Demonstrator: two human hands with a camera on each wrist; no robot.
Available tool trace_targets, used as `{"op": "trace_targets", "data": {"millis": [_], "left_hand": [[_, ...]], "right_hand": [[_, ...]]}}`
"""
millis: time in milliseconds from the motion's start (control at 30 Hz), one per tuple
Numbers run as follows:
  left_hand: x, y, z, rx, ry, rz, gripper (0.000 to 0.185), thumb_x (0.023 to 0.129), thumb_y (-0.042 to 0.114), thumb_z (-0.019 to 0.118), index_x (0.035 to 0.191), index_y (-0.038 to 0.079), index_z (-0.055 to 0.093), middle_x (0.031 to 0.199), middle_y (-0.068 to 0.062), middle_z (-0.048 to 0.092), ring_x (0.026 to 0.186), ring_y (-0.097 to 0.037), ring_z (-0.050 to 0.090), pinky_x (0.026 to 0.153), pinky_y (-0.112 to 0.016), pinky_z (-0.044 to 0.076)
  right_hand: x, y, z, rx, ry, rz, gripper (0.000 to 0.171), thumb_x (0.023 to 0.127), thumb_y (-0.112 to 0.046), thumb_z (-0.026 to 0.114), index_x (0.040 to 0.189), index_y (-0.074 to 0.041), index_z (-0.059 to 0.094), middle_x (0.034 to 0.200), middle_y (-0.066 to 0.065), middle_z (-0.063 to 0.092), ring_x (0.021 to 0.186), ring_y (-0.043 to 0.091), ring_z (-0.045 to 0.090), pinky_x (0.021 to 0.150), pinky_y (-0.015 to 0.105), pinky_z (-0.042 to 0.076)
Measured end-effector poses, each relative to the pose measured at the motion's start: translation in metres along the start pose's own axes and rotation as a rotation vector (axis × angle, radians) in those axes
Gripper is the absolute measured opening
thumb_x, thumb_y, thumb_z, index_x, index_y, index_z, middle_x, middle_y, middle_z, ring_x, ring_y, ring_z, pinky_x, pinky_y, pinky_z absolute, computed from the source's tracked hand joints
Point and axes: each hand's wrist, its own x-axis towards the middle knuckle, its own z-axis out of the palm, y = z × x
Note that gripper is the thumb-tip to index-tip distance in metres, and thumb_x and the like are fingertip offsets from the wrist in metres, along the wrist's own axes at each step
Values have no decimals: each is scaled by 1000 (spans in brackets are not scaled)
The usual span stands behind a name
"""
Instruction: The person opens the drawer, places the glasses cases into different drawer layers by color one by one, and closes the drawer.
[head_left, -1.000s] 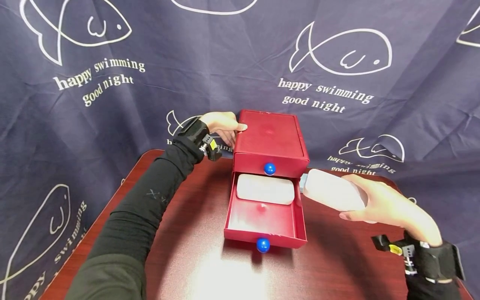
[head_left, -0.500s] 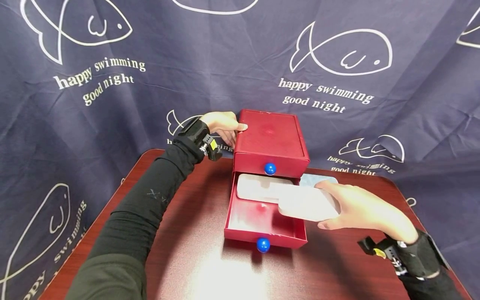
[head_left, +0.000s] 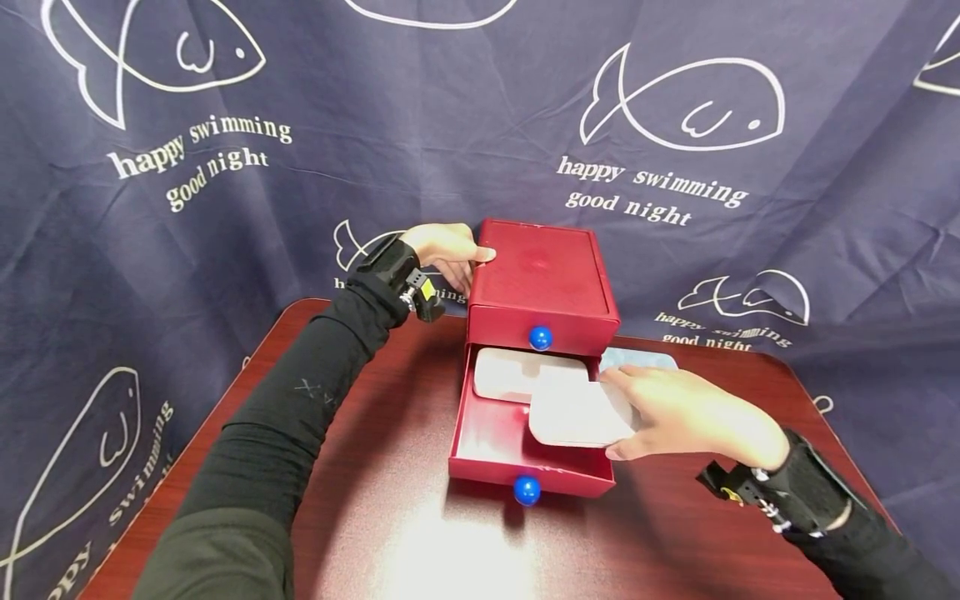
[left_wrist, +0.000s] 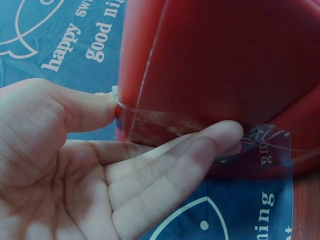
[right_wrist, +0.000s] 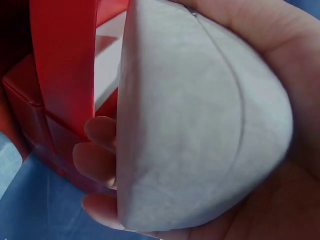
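Note:
A red two-drawer box (head_left: 536,271) stands at the back of the table, its lower drawer (head_left: 487,472) pulled out. My left hand (head_left: 446,246) steadies the box's far left corner, thumb at the top edge and fingers extended along the side in the left wrist view. My right hand (head_left: 686,412) grips a white glasses case (head_left: 570,412) by its right end, thumb at the near side. This case overlaps the open drawer in the head view; its seam shows in the right wrist view. A second white case (head_left: 502,375) lies at the drawer's back, partly hidden.
A light blue flat-looking object (head_left: 637,358) lies right of the box, partly behind my right hand. Blue ball knobs stick out from the upper drawer (head_left: 540,337) and lower drawer. A dark blue fish-print curtain (head_left: 420,125) hangs behind the brown table (head_left: 360,500).
My right hand has carried the white glasses case leftward from beside the box to over the lower drawer, uncovering the light blue object. My left hand has not moved.

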Motion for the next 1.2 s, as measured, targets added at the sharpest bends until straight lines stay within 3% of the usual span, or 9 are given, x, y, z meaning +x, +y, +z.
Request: {"op": "trace_targets", "data": {"millis": [233, 467, 633, 867, 1200], "left_hand": [[0, 0, 0, 0, 3, 1, 32, 109, 29, 43, 101, 1, 56, 75, -10, 72, 74, -20, 74, 89, -36, 61], [-1, 0, -1, -4, -12, 4, 33, 109, 29, 43, 104, -1, 57, 75, -11, 72, 79, -23, 76, 92, -38, 60], [0, 0, -1, -1, -11, -1, 34, 110, 30, 43, 104, 0, 57, 76, -11, 72, 77, -21, 75, 94, -38, 60], [-1, 1, -1, -8, -2, -4, 32, 109, 30, 44, 102, 0, 56, 76, -12, 72, 73, -20, 74, 95, -39, 59], [0, 1, -2, -11, -7, -8, 32, 109, 30, 44, 104, 0, 55, 79, -12, 72, 73, -19, 74, 96, -40, 59]], "right_hand": [[15, -15, 0, -111, -58, -18, 69, 70, -51, 87, 117, -9, 60, 95, -3, 59, 84, 14, 59, 70, 32, 53], [28, -28, -4, -141, -131, 35, 60, 71, -52, 87, 105, -15, 56, 85, -5, 53, 76, 12, 52, 62, 30, 44], [33, -34, -4, -173, -169, 69, 59, 72, -53, 87, 103, -15, 55, 85, -4, 53, 76, 14, 53, 61, 32, 46], [38, -37, -3, -186, -208, 111, 62, 72, -55, 86, 107, -14, 56, 89, -2, 55, 79, 16, 56, 62, 35, 50], [42, -40, 0, -137, -200, 92, 57, 72, -51, 87, 102, -14, 55, 84, -3, 53, 69, 16, 55, 61, 33, 47]]}}
